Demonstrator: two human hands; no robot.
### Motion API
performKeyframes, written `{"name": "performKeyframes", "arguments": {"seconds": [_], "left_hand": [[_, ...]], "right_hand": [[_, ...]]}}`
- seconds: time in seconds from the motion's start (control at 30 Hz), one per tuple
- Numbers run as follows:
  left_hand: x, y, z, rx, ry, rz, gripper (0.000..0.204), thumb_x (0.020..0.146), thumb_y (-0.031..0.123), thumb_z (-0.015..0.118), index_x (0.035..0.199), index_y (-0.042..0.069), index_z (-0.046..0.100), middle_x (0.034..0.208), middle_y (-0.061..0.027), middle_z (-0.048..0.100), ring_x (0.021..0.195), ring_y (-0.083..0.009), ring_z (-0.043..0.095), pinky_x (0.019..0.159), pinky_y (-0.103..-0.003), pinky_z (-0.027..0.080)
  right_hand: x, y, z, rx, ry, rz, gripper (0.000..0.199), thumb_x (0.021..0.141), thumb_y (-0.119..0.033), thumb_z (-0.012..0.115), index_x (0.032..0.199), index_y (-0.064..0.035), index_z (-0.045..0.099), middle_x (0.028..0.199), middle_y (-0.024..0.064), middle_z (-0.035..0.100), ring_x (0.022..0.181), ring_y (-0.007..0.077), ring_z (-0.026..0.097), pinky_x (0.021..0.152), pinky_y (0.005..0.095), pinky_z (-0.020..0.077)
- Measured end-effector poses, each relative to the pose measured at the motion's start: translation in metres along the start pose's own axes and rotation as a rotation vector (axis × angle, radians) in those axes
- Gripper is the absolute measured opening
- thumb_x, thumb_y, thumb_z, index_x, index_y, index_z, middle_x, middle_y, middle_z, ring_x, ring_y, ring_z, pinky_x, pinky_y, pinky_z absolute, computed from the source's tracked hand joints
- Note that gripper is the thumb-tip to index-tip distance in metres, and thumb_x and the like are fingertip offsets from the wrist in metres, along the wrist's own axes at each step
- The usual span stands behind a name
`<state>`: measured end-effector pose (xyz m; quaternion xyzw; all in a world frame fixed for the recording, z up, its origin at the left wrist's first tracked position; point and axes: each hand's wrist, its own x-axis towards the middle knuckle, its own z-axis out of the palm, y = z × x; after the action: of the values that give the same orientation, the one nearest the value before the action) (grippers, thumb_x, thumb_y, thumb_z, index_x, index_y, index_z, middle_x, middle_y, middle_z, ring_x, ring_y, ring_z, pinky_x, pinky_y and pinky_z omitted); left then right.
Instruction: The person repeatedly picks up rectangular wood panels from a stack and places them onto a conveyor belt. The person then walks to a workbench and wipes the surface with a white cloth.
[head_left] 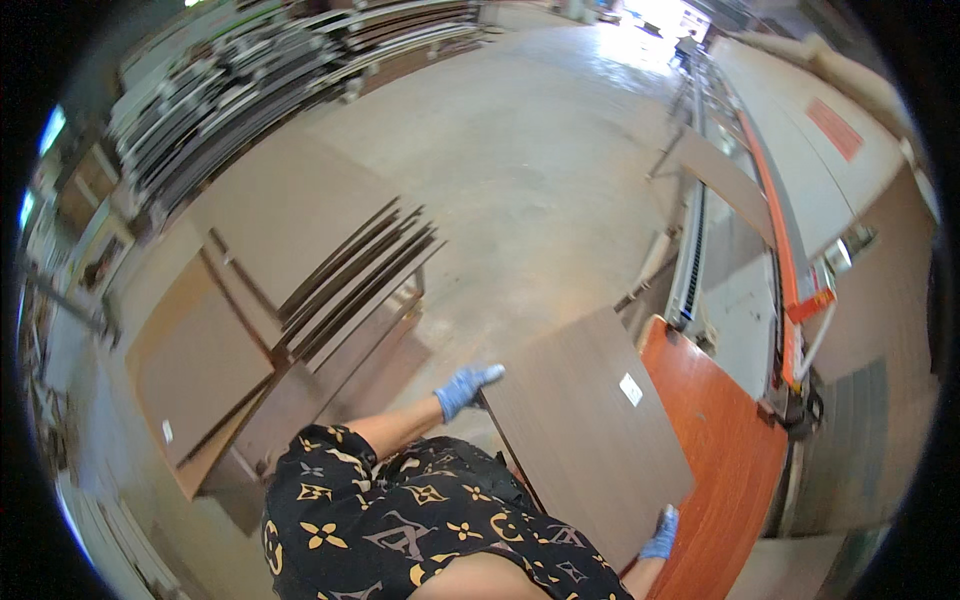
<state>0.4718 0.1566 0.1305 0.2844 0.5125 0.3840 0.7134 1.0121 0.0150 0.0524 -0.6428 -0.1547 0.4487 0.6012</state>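
A: Why are the two hands so far apart on that grey-brown panel point(590, 430)?

B: It is a wide, flat board, so one grip on each of two opposite edges keeps it from tipping. The left hand point(464, 388), in a blue glove, has its grip pressed against the far left edge; the fingers look laid flat along the rim, though I cannot tell whether they curl under it. The right hand point(661, 534), gloved the same, has its grip closed over the near right corner, fingers wrapped round the edge.

A: And where does the panel sit?

B: Between the two grips, held out in front of the person's patterned black shirt point(420, 520) and tilted a little, its small white label point(631, 389) on the side away from the left grip. Just beyond the right grip lies a reddish-orange board point(725, 450), and the panel partly overlaps it, seemingly resting on that edge.

A: What's on the other side?

B: Past the left grip, well apart from it, a cart of brown panels point(290, 300) stands on the concrete floor point(520, 170), some flat, some on edge in slots so they can be pulled out singly. Past the right grip, beyond the orange board, runs a long machine with an orange rail point(775, 220). Racks of stacked sheets point(210, 90) line the far wall
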Motion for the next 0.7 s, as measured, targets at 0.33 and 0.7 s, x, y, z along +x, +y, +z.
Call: {"name": "performKeyframes", "arguments": {"seconds": [0.33,0.7], "left_hand": [[-0.094,0.043,-0.261,-0.487,0.682,0.601,0.046,0.079,0.041,0.058,0.109,0.007,0.053,0.101,-0.0092,0.059,0.090,-0.0214,0.057,0.080,-0.037,0.047],[-0.091,0.080,-0.343,1.003,0.920,0.367,0.073,0.073,0.057,0.056,0.130,0.017,0.035,0.133,-0.0174,0.033,0.122,-0.0316,0.032,0.100,-0.039,0.026]], "right_hand": [[-0.030,0.027,0.397,-0.231,-0.652,-0.154,0.041,0.083,-0.027,0.057,0.113,-0.0009,0.047,0.107,0.0093,0.054,0.091,0.0200,0.054,0.077,0.0339,0.0469],[-0.166,0.147,0.586,-0.339,-1.031,0.310,0.038,0.080,-0.027,0.060,0.114,-0.0144,0.049,0.092,0.0033,0.060,0.076,0.0162,0.059,0.061,0.0283,0.0461]]}}
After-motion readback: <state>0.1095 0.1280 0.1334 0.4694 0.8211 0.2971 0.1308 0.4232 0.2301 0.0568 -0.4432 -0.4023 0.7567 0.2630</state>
